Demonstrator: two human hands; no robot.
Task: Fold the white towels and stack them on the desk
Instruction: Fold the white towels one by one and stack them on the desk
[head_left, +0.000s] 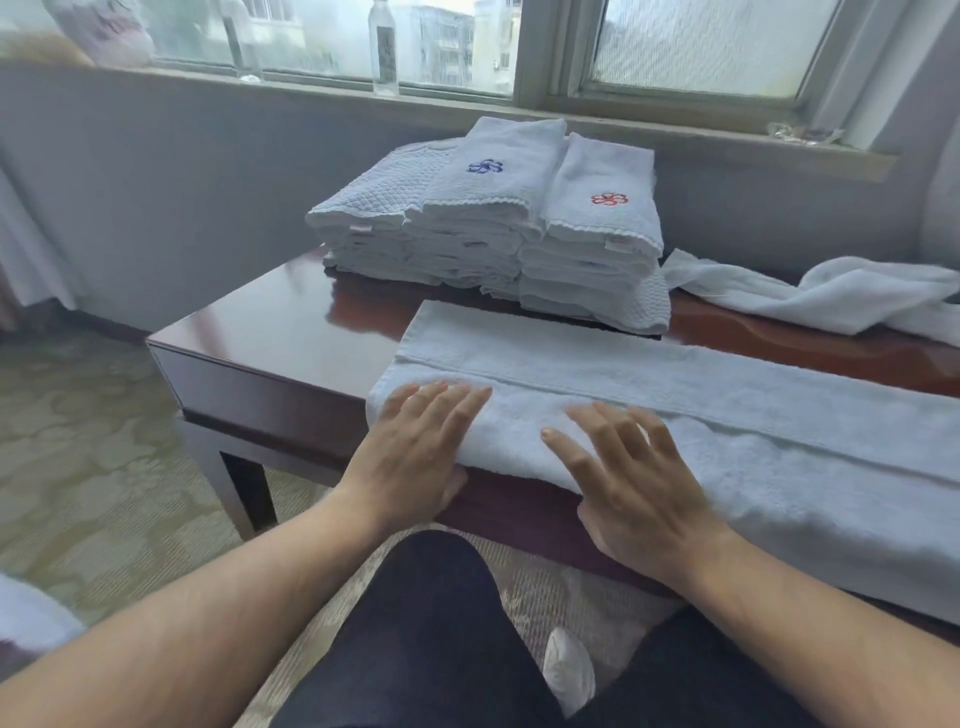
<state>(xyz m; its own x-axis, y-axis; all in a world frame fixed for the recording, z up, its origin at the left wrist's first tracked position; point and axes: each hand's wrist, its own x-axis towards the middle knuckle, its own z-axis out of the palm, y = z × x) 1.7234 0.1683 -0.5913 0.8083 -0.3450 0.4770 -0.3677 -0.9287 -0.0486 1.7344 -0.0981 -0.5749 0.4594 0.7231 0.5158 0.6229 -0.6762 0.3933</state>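
Your left hand and right hand lie flat, fingers straight and slightly spread, pressing the long folded white terry towel on the glossy dark wooden desk. At twelve o'clock sits the stack of folded white towels.

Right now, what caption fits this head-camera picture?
The left hand and right hand rest flat on a white towel on the desk, near the folded stack.

Bare desk left of the towel stack; crumpled towel blocks the right.
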